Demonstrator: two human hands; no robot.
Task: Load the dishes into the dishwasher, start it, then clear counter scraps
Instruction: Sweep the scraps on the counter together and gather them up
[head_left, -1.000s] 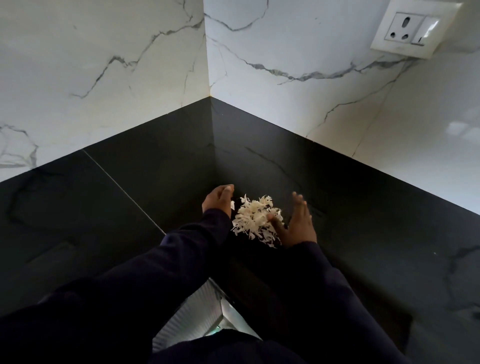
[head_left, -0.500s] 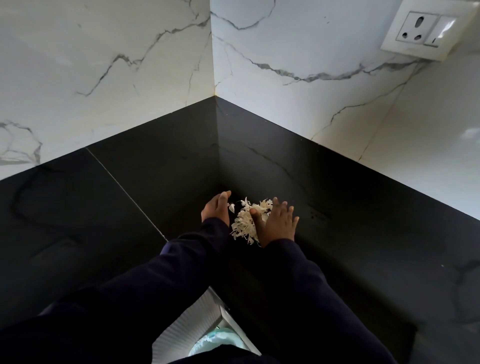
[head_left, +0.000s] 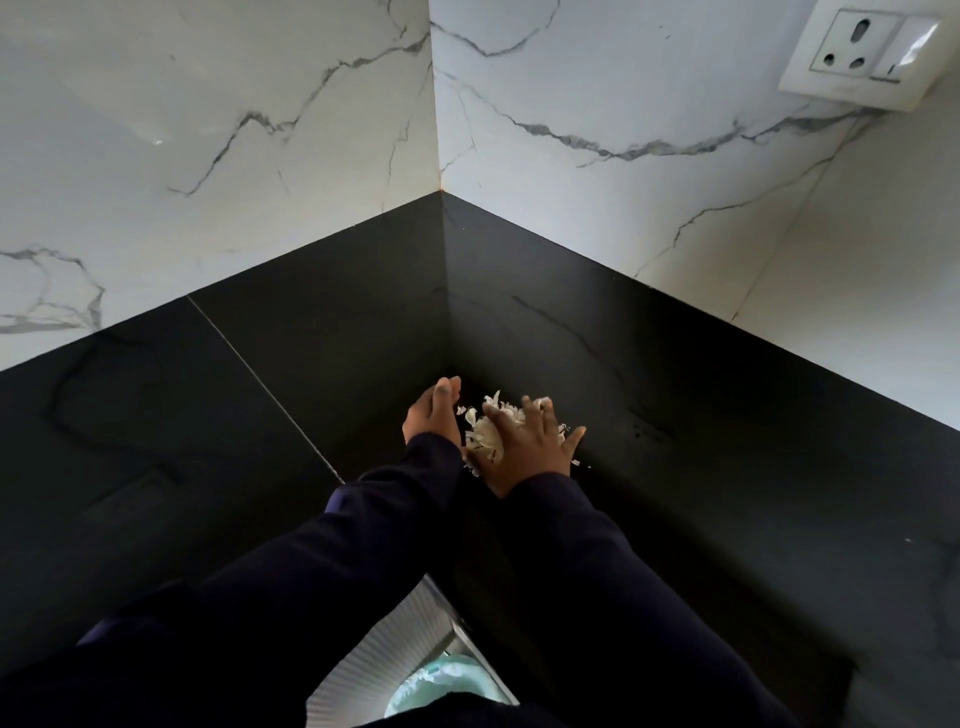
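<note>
Marble-veined white wall tiles (head_left: 260, 130) rise behind a black stone bench (head_left: 156, 441) that fills most of the view and meets them at an inside corner; that corner is the landmark for the rest. High to its right on the wall sits a white socket and switch plate (head_left: 862, 52). Down from the corner, at the bench's near edge, a ribbed white front (head_left: 395, 644) and what looks like a lined bin (head_left: 441, 680) show between the person's dark sleeves (head_left: 363, 571); no dishwasher or dishes can be made out with certainty.

Just short of the corner, both hands work on the bench. The left hand (head_left: 431, 415) stands on edge with straight fingers, a wall on the left of a heap of pale scraps (head_left: 491, 434). The right hand (head_left: 530, 447) lies over the heap with fingers spread, pressing it toward the left palm. A few stray flakes (head_left: 563, 428) lie just beside the right fingers.

By this evidence the job appears to be in its last stage, clearing the scraps. Whether the loading and starting are done cannot be told from this view. Left to do, it seems: lift the gathered heap, pick up the strays and drop everything in the bin.
</note>
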